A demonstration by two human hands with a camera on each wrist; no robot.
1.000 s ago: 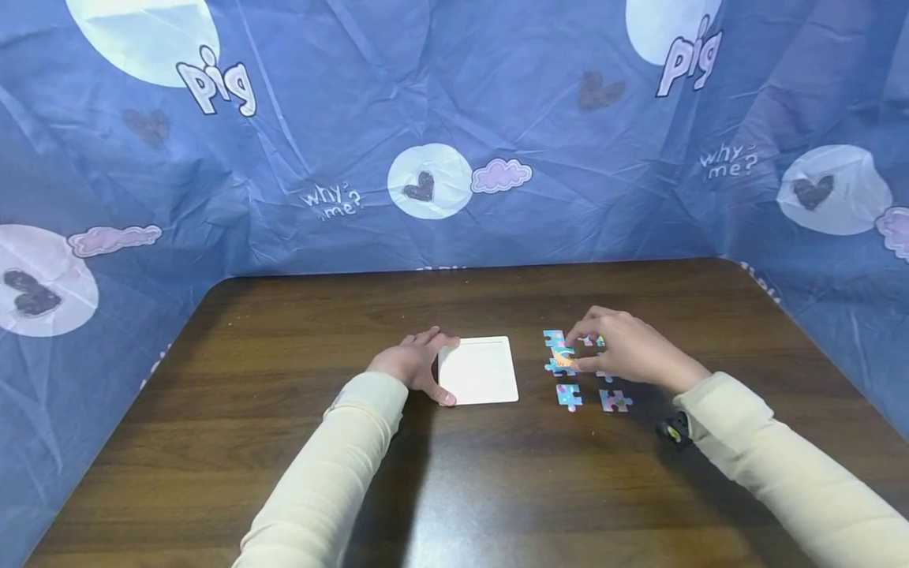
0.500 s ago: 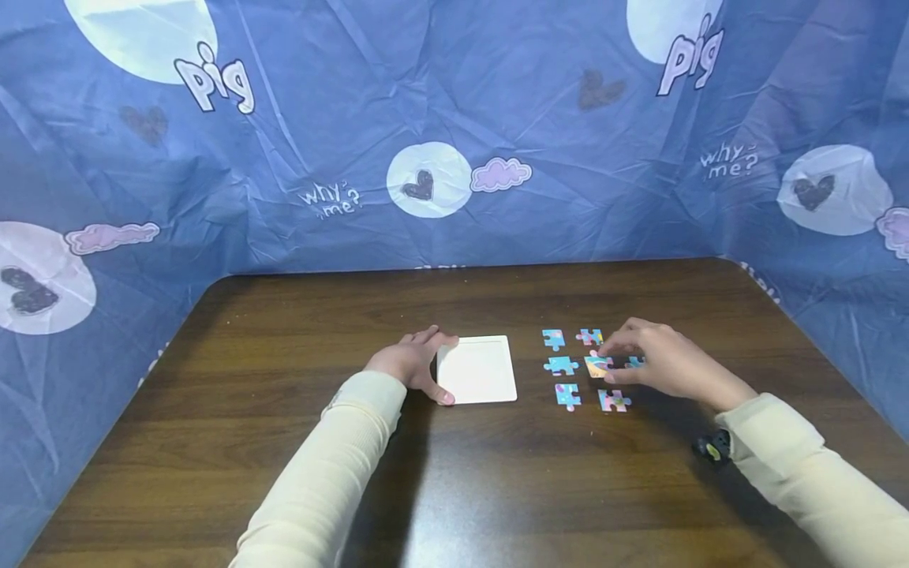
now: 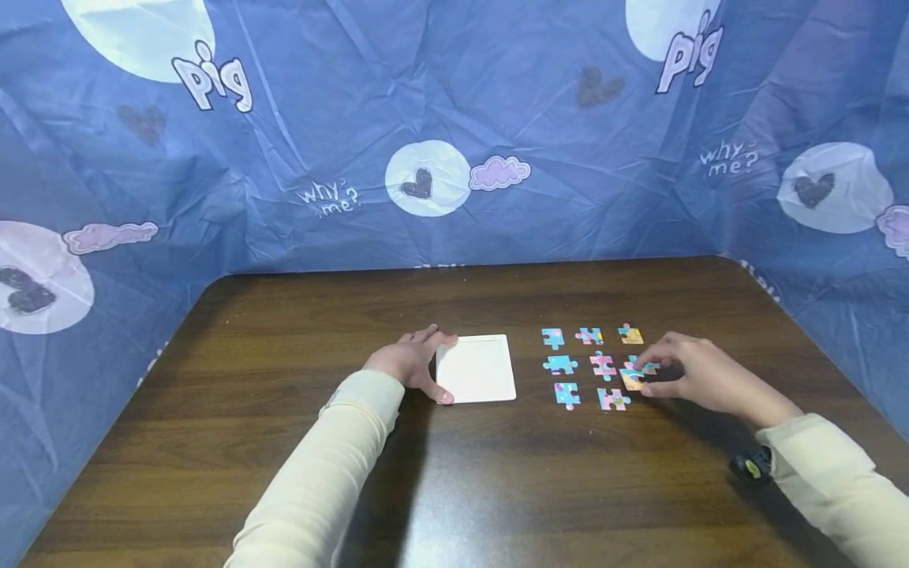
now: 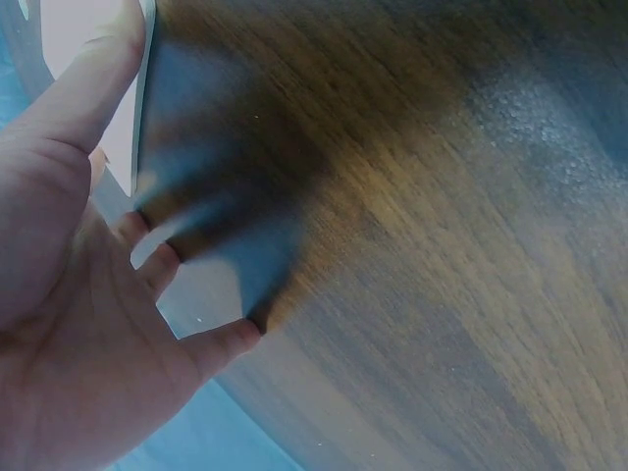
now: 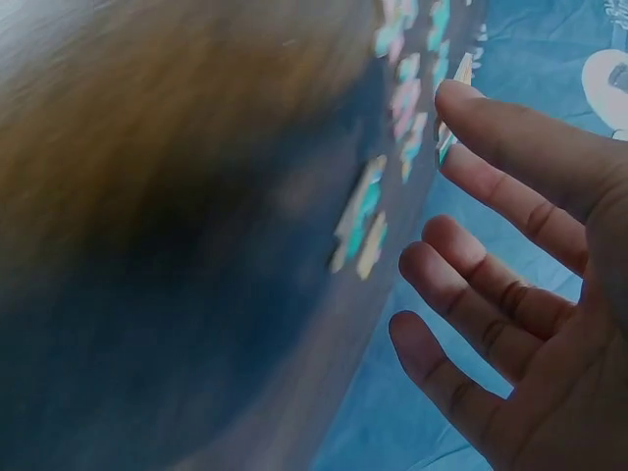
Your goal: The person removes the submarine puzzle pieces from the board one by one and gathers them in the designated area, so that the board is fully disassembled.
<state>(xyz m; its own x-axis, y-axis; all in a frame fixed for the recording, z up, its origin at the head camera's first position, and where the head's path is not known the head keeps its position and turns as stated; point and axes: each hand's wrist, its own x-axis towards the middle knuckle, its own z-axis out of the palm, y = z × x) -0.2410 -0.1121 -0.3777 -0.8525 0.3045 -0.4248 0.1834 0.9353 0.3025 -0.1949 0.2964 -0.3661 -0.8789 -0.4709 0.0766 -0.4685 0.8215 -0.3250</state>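
Note:
My right hand (image 3: 710, 376) pinches a blue-and-orange jigsaw piece (image 3: 631, 380) between thumb and forefinger. The pinched piece (image 5: 452, 132) shows edge-on in the right wrist view, while the other fingers stand apart from it. Below it in the head view, another blue piece is partly hidden. Several more jigsaw pieces (image 3: 603, 364) lie apart on the table in loose rows. At their left is a flat white square tray (image 3: 477, 369). My left hand (image 3: 409, 364) spans the tray's left side, thumb and forefinger resting on its two left corners. In the left wrist view the remaining fingers (image 4: 224, 345) spread onto the table.
The brown wooden table (image 3: 483, 489) carries all these things. A blue printed cloth (image 3: 568, 221) hangs behind it and at both sides. A small black device (image 3: 751, 465) is by the right cuff.
My right hand has carried the orange-and-blue jigsaw piece rightward over the other pieces, uncovering those at left and middle. The left hand and the tray stay put.

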